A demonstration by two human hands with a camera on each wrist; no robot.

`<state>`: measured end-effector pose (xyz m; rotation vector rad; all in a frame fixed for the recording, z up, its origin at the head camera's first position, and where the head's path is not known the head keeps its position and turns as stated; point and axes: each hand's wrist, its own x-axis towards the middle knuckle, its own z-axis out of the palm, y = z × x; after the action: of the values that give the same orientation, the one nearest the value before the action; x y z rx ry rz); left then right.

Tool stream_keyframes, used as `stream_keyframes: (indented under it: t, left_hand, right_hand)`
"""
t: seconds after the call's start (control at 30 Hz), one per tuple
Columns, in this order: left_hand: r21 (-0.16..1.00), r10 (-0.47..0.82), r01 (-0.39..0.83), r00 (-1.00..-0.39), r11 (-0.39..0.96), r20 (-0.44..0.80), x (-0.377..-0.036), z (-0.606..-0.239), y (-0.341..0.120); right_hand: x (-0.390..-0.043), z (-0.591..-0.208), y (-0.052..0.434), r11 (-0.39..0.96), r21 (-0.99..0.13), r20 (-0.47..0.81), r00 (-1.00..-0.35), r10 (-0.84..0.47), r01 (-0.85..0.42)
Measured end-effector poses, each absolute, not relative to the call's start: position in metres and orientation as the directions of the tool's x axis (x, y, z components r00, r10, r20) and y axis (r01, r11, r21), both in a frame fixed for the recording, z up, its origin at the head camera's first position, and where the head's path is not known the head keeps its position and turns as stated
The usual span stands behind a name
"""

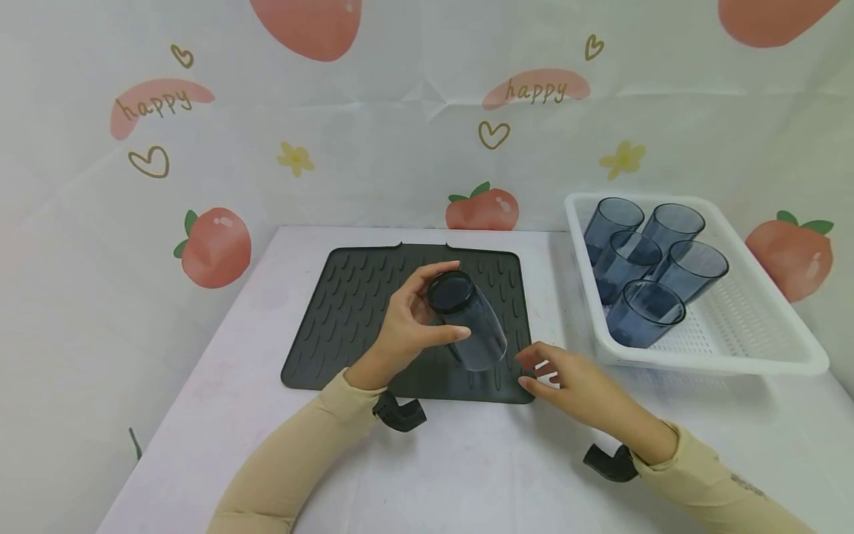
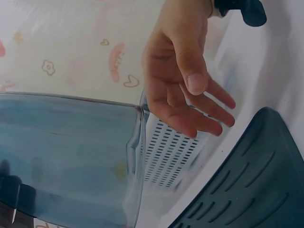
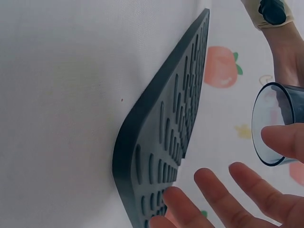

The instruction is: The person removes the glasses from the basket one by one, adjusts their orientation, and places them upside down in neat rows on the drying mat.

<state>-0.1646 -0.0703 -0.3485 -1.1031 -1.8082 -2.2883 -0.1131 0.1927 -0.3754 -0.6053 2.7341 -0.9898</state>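
My left hand [image 1: 415, 315] grips a blue-tinted drinking glass [image 1: 482, 330] near its base, thumb on one side and fingers on the other. The glass is tilted, its dark base up toward the left and its mouth down to the right, above a dark grey drying mat [image 1: 347, 319]. Close to the mouth, my right hand [image 1: 567, 380] hovers by the mat's near right corner with fingers spread and loosely bent, holding nothing. The right wrist view shows the glass's open rim [image 3: 273, 124] beyond those fingers. In the left wrist view the glass wall [image 2: 66, 156] fills the lower left.
A white perforated basket [image 1: 754, 326] stands to the right of the mat. Several matching blue glasses [image 1: 643, 311] stand mouth up in its left part. Behind the white table [image 1: 233, 445] hangs a backdrop printed with peaches and hearts.
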Motion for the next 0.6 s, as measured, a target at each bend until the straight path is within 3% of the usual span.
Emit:
stream_keyframes:
  t: [0.6]
  left_hand:
    - [0.875,0.408,0.416,-0.775,-0.247,0.483,-0.1726,-0.3433,-0.0714]
  right_hand:
    - [-0.1117,-0.3724,0.1904,0.659,-0.675,0.010,-0.898,-0.441,-0.331]
